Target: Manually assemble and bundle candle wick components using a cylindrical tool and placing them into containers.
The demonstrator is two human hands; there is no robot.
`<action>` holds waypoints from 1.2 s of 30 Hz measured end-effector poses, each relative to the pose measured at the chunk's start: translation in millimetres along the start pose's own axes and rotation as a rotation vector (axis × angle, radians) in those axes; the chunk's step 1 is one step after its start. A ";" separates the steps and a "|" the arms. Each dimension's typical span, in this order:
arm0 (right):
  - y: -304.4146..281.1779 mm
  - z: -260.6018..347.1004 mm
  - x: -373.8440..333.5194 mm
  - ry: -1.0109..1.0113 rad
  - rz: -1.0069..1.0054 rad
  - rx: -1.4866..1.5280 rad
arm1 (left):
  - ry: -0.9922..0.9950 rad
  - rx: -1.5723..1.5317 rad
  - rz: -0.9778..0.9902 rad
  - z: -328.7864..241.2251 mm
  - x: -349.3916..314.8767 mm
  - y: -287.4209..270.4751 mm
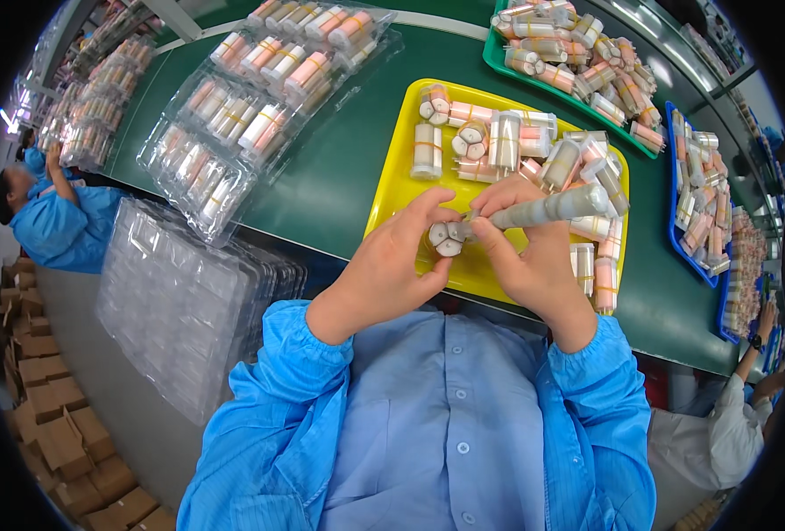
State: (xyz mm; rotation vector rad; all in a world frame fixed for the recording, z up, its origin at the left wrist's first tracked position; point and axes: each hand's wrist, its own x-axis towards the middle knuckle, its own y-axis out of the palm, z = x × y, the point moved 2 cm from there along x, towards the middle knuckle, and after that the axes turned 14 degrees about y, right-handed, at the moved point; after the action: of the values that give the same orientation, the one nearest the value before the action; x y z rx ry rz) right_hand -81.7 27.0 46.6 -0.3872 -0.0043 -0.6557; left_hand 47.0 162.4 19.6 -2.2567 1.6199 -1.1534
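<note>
Over a yellow tray (391, 184), my left hand (399, 243) has its thumb and fingers closed round a small bundle of tubes (446, 241), whose round white ends face me. My right hand (538, 265) grips a long grey-white segmented rod (547, 209) that slants up to the right. The rod's lower end meets the bundle between my fingertips; the exact contact is hidden. Inside the tray lie several pink and grey tube bundles (504, 142) with yellow bands, some upright, some on their sides.
Clear plastic blister trays (260, 97) filled with bundles cover the table's left. Stacked clear trays (167, 292) stand below its edge. A green tray (499, 64) and a blue tray (673, 168) hold more bundles. Co-workers sit at left (69, 217) and right (720, 438). Cardboard boxes (61, 442) lie at lower left.
</note>
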 end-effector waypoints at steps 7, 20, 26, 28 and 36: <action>2.2 0.3 -1.7 -0.054 -0.030 -0.153 | -0.058 0.260 -0.027 -3.1 -5.2 6.0; -41.4 3.2 -42.9 -0.180 -0.256 -0.046 | -0.142 1.116 -0.539 16.6 -0.1 -148.0; -46.2 -2.1 -54.0 -0.175 -0.274 -0.033 | -0.426 1.189 -0.215 26.9 -48.6 -166.3; -48.4 -2.5 -54.0 -0.189 -0.274 -0.045 | -0.394 1.177 -0.067 40.1 -59.9 -163.4; -41.5 -2.4 -37.0 -0.249 -0.310 -0.089 | 0.016 0.700 -0.227 -8.0 27.3 -65.0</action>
State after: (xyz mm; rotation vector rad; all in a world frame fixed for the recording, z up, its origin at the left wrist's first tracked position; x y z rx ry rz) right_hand -136.1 18.1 54.3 -0.5587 -0.2769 -0.9113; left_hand 94.3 168.4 72.1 -1.9713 0.7747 -1.4919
